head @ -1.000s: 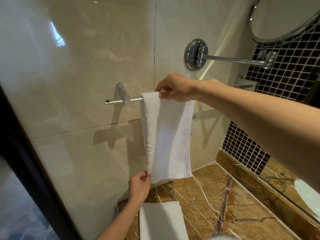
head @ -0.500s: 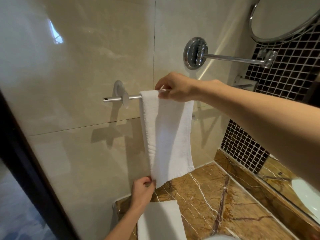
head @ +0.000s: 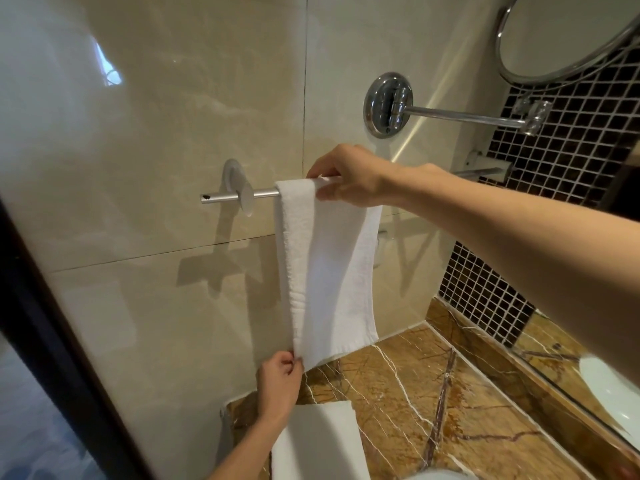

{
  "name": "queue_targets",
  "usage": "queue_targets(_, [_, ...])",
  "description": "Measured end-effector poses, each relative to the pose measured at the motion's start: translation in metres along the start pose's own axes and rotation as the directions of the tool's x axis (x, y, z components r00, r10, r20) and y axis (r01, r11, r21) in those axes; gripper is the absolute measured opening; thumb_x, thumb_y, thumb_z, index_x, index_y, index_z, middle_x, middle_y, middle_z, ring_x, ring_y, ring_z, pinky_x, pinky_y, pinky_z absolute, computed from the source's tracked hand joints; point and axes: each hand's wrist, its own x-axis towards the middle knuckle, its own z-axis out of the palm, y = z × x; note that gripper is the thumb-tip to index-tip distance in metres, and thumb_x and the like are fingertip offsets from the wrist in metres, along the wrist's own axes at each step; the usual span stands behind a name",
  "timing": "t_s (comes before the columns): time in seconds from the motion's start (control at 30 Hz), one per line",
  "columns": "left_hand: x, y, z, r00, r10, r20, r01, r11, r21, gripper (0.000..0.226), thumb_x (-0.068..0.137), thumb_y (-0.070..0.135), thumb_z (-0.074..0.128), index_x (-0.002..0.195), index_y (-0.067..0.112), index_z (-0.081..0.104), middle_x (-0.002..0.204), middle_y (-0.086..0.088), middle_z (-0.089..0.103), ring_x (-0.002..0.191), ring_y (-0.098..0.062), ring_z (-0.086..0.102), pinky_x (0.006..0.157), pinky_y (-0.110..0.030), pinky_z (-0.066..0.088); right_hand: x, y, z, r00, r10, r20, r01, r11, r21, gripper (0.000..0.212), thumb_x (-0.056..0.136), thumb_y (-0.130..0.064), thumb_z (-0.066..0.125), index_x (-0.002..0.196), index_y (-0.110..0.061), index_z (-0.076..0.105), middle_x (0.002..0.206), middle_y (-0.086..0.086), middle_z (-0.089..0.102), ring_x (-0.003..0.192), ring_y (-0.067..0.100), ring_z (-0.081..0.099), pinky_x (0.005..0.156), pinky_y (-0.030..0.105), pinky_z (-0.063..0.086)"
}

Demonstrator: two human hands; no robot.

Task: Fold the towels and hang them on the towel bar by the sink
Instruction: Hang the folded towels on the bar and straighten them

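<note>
The white terry towel [head: 329,271], folded to a long narrow strip, hangs over the silver round towel bar [head: 263,194] on the beige glossy tile wall [head: 156,133]. The right hand [head: 349,178] is at the top. Its fingers are curled round the fold of the towel where it lies on the bar, so it clamps the cloth there. The left hand [head: 280,375] is at the bottom and pinches the lower left corner of the towel between thumb and fingers.

The long axis of the towel runs down from the right grip to the left grip and crosses the bar at about a right angle. The bare part of the bar goes out to the left of the right grip, past its round wall mount. I judge that the step in hand is to pull the strip smooth and level, so the left hand's pull should go downward along this axis, not sideways.

The second white folded towel [head: 318,441] lies flat on the brown veined marble counter [head: 433,393], just under the left grip. The left hand is much nearer to it than the right.
</note>
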Motion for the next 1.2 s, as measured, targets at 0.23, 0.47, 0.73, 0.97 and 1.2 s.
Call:
queue_targets(0.23, [-0.004, -0.011, 0.006, 0.996, 0.026, 0.082, -0.024, 0.999, -0.024, 0.018, 0.075, -0.002, 0.075, 0.072, 0.005, 0.058, 0.065, -0.005, 0.07, 0.063, -0.021, 0.068, 0.063, -0.034, 0.053, 0.0, -0.001, -0.001, 1.0, -0.009, -0.003, 0.009, 1.0, -0.014, 0.03, 0.086, -0.024, 0.066, 0.116, -0.021, 0.067, 0.109, 0.006, 0.068, 0.1, 0.021, 0.058, 0.08, 0.024, 0.04])
queue_targets(0.47, [-0.006, -0.017, 0.011, 0.976, 0.207, 0.069, -0.217, 0.955, 0.202, 0.018, 0.08, 0.015, 0.075, 0.073, 0.0, 0.067, 0.07, -0.006, 0.068, 0.066, -0.026, 0.064, 0.062, -0.039, 0.052, -0.001, -0.003, -0.003, 1.0, -0.006, 0.022, 0.007, 1.0, -0.026, 0.03, 0.088, -0.023, 0.065, 0.117, -0.021, 0.066, 0.109, 0.006, 0.068, 0.1, 0.021, 0.059, 0.08, 0.024, 0.042])
queue_targets(0.73, [-0.001, -0.015, 0.002, 0.957, 0.249, 0.149, -0.281, 0.922, 0.266, 0.027, 0.086, 0.027, 0.069, 0.068, 0.007, 0.064, 0.066, 0.0, 0.068, 0.062, -0.018, 0.062, 0.059, -0.03, 0.046, -0.002, -0.004, -0.006, 0.996, 0.014, 0.092, -0.013, 1.0, -0.01, 0.027, 0.092, -0.027, 0.053, 0.113, -0.016, 0.066, 0.109, 0.005, 0.067, 0.103, 0.024, 0.06, 0.089, 0.034, 0.049])
queue_targets(0.97, [-0.002, -0.01, 0.0, 0.993, 0.109, 0.053, -0.115, 0.986, 0.125, 0.032, 0.073, 0.015, 0.081, 0.07, 0.018, 0.05, 0.056, 0.006, 0.067, 0.054, -0.005, 0.064, 0.05, -0.015, 0.045, -0.001, -0.004, -0.005, 0.995, 0.014, 0.1, -0.012, 1.0, -0.015, 0.027, 0.095, -0.028, 0.05, 0.115, -0.021, 0.066, 0.112, 0.004, 0.065, 0.104, 0.024, 0.059, 0.091, 0.037, 0.048])
queue_targets(1.2, [0.0, -0.009, 0.005, 0.995, 0.024, 0.092, -0.03, 0.997, 0.065, 0.023, 0.078, 0.014, 0.078, 0.065, 0.013, 0.059, 0.058, 0.004, 0.069, 0.058, -0.014, 0.064, 0.06, -0.031, 0.051, 0.0, 0.0, -0.003, 0.998, -0.003, 0.062, 0.004, 1.0, -0.005, 0.028, 0.095, -0.027, 0.053, 0.119, -0.02, 0.064, 0.115, 0.006, 0.065, 0.106, 0.022, 0.058, 0.086, 0.028, 0.043])
